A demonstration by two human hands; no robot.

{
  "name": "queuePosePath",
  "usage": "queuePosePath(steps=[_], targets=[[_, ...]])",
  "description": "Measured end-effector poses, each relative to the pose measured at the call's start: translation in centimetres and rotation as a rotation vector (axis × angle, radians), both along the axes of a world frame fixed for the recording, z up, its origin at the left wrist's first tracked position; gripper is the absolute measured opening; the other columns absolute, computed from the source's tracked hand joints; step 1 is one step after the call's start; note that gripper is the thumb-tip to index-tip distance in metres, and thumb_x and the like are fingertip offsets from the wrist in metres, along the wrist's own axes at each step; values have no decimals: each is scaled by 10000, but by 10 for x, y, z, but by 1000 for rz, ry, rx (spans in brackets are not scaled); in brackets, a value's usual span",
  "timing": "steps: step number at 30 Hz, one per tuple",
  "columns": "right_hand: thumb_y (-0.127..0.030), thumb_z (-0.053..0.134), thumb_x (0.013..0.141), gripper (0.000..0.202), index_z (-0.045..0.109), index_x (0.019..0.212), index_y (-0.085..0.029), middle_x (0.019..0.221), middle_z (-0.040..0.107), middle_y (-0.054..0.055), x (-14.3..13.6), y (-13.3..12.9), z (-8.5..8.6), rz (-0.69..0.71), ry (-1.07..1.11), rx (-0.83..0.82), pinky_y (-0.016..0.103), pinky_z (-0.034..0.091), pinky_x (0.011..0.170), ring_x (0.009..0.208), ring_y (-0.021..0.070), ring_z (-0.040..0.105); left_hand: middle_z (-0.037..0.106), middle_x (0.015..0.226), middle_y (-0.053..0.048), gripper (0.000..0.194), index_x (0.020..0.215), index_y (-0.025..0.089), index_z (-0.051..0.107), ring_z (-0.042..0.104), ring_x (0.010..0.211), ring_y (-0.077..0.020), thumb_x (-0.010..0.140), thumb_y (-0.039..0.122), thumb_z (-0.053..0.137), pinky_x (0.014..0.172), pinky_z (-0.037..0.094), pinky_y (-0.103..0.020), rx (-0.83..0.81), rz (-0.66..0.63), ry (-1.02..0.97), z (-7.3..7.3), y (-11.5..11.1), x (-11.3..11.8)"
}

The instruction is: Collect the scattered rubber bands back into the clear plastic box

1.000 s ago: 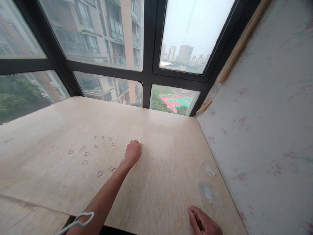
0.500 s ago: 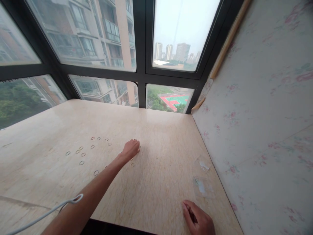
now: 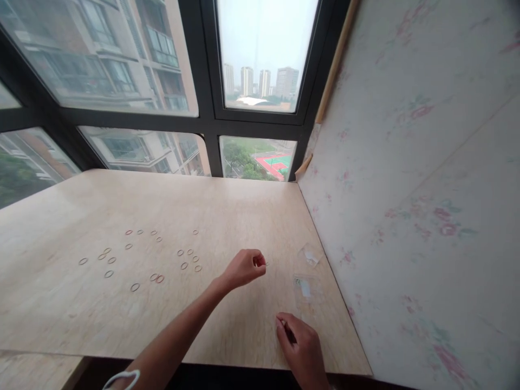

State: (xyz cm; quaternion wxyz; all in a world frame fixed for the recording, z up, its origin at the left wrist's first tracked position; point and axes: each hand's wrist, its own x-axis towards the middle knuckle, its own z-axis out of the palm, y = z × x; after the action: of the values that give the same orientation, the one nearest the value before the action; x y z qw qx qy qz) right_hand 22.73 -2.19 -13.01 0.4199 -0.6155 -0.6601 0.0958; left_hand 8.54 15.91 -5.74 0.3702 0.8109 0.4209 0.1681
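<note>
My left hand [image 3: 246, 267] is pinched shut over the middle of the tabletop. A bit of a thin ring-like band [image 3: 267, 264] shows at its fingertips. Closer to the front edge, my right hand [image 3: 299, 346] is closed with thumb and finger together; what it holds, if anything, is hidden. Left of my left hand, several thin bands lie scattered, among them a reddish band [image 3: 160, 279], a dark band [image 3: 135, 287] and a pale one [image 3: 198, 268]. Right of my left hand lies a clear plastic bag [image 3: 314, 291] with a white label and something small and greenish inside.
A second clear bag [image 3: 309, 254] lies just behind the first, near the flowered wall [image 3: 406, 179]. Dark window frames [image 3: 207, 122] border the back of the pale tabletop [image 3: 227, 206]. A white cord loop [image 3: 124, 377] lies over my left forearm.
My left hand has lifted from the bands and moved right, toward the bags, with a band at its fingertips. The view has turned right. My right hand keeps its closed shape.
</note>
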Motion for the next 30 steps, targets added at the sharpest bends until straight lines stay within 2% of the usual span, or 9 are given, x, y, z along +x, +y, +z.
queuePosePath(steps=[2,5,10,19,30], targets=[[-259,464,947,192,643,909,-200,775,687,23,0,-1,-1,1,30,-24,246,486,618,667,162,654,650,697,-26,108,717,140,640,563,629,-122,688,193,549,554,372,-207,-27,-64,-87,1,-15,24],[-246,462,943,191,647,921,-202,798,692,27,1,-2,-4,-7,74,-45,253,485,635,690,167,655,631,658,-15,111,715,145,649,537,598,-114,675,188,555,534,344,-208,-25,-122,-97,-1,-28,52],[-221,466,933,180,645,925,-198,808,690,28,1,-3,-5,0,119,-51,254,479,657,707,166,652,632,661,-5,115,705,165,664,514,593,-114,659,196,564,533,310,-225,56,-144,-4,-7,-30,76],[-211,456,933,191,642,893,-195,764,668,19,0,-2,0,1,145,-65,244,453,628,665,151,629,656,722,-26,147,763,174,680,522,638,-144,673,227,577,564,309,-250,131,-174,127,-11,-30,83],[-229,454,938,207,649,882,-189,772,681,32,0,-3,0,-7,113,-46,233,477,640,676,151,647,654,772,-22,156,830,177,672,553,699,-157,703,243,610,612,358,-257,131,-207,110,-14,-30,79]])
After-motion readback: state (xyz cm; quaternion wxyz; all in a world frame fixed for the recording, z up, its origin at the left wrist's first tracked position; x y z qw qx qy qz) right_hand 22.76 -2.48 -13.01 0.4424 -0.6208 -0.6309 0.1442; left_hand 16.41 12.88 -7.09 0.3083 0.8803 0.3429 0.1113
